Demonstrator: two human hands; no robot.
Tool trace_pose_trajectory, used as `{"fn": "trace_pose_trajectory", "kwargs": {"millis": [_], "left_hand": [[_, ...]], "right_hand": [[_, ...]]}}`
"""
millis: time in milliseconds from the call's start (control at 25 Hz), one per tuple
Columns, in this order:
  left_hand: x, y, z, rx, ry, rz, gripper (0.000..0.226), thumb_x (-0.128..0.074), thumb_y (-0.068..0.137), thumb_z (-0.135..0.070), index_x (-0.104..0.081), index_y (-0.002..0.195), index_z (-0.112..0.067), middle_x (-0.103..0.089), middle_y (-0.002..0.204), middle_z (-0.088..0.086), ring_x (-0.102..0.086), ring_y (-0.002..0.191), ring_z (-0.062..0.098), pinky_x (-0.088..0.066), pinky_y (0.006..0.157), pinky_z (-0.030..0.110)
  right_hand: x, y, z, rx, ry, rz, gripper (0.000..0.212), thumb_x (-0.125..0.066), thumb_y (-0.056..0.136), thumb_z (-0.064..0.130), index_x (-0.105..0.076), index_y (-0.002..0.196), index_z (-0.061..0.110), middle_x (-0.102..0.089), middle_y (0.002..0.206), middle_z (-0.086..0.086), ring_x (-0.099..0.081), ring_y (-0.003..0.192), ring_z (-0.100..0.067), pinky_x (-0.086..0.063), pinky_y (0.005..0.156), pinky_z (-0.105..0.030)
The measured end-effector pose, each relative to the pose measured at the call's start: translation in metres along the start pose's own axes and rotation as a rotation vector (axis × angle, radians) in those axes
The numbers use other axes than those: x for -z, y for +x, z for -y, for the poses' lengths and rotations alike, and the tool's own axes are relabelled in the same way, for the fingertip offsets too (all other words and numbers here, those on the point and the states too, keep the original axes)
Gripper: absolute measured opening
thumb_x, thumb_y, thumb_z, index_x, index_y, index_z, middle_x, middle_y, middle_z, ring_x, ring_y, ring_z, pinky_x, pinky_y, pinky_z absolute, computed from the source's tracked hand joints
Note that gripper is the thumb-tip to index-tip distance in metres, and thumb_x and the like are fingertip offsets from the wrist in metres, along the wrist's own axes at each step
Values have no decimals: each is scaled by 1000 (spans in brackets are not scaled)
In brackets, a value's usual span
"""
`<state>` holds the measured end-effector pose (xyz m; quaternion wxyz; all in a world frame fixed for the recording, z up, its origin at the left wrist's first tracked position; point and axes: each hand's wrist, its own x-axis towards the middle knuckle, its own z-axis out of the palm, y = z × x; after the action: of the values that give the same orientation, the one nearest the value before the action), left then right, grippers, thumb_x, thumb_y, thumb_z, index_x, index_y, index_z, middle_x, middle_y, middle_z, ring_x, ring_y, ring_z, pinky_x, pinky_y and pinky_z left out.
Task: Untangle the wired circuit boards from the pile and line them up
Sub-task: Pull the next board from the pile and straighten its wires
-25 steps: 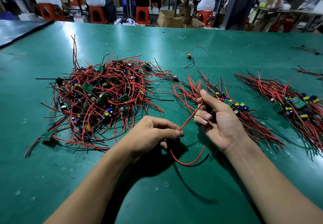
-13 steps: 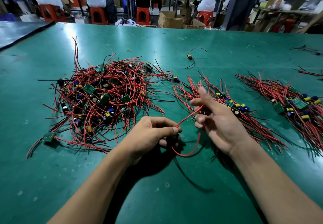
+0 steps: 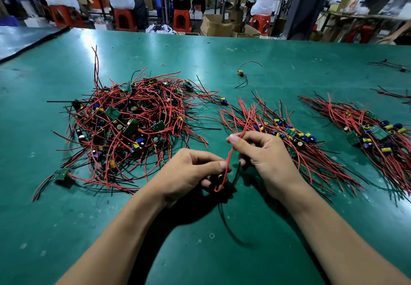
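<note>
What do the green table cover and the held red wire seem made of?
Green table cover: probably rubber or vinyl mat, slightly glossy; it reflects lamp light and shows scuffs. Red wire: smooth plastic insulation, it seems, core unseen; it bends softly between left hand and right hand.

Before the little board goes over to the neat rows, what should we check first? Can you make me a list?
1. Left hand holds the little board: ok, though fingers hide most of it.
2. Right hand pinches the red wire: ok.
3. Red wire straight: not ok, it loops below the left hand.
4. Black wire free of the messy pile: ok, it trails toward the person, apart from the pile.
5. Free spot in the nearest row: cannot tell, the right hand covers part of it.
</note>
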<state>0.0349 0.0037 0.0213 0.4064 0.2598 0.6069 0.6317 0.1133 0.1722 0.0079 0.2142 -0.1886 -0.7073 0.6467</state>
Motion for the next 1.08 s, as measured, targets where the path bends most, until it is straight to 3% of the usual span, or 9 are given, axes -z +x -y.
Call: {"fn": "trace_pose_trajectory", "kwargs": {"millis": [120, 240, 400, 520, 680, 840, 1080], "left_hand": [[-1, 0, -1, -9, 36, 11, 10, -65, 88, -4, -72, 83, -1, -65, 58, 2, -59, 46, 8, -45, 46, 14], [-2, 1, -1, -20, 74, 27, 10, -65, 88, -5, -72, 83, 0, -64, 56, 2, -56, 44, 5, -46, 47, 15], [-1, 2, 1, -8, 120, 26, 11, -66, 88, -7, -74, 81, -4, -65, 57, 3, -55, 45, 4, -47, 48, 15], [0, 3, 1, -10, 104, 30, 10, -66, 88, -7, -73, 83, -1, -65, 58, 5, -56, 45, 5, -46, 47, 15], [1, 4, 2, 2, 70, 27, 10, -66, 88, -8, -73, 84, -1, -65, 59, 4, -57, 45, 5, -45, 46, 14], [1, 5, 3, 1, 84, 12, 11, -69, 86, -10, -75, 78, -9, -66, 62, 6, -57, 48, 7, -44, 48, 15], [-1, 6, 3, 11, 28, -34, 10, -68, 86, -11, -75, 79, -8, -65, 69, 7, -55, 59, 16, -43, 58, 24]], "right_hand": [[6, 6, 0, 67, 2, -144, 20, -78, 86, 24, -71, 70, 15, -52, 50, 1, -40, 41, -13, -29, 42, -20], [12, 11, 1, 146, -45, -234, 16, -81, 83, 21, -71, 71, 17, -57, 53, 5, -42, 40, -10, -34, 43, -18], [20, 18, -3, 199, -130, -379, 19, -84, 80, 27, -70, 73, 17, -58, 55, 12, -46, 52, -10, -38, 59, -27], [18, 20, -5, 232, -207, -444, 25, -83, 80, 33, -66, 66, 21, -59, 54, 14, -47, 52, -9, -40, 62, -29], [21, 20, -6, 228, -235, -454, 33, -77, 85, 40, -63, 64, 20, -53, 46, 10, -44, 46, -13, -38, 54, -29], [21, 17, -4, 132, -45, -369, 33, -75, 88, 39, -64, 61, 23, -47, 48, 11, -39, 39, -8, -33, 40, -17], [23, 10, 4, 204, -178, -409, 34, -74, 85, 53, -69, 76, 20, -53, 54, 10, -44, 42, -6, -36, 41, -11]]}}
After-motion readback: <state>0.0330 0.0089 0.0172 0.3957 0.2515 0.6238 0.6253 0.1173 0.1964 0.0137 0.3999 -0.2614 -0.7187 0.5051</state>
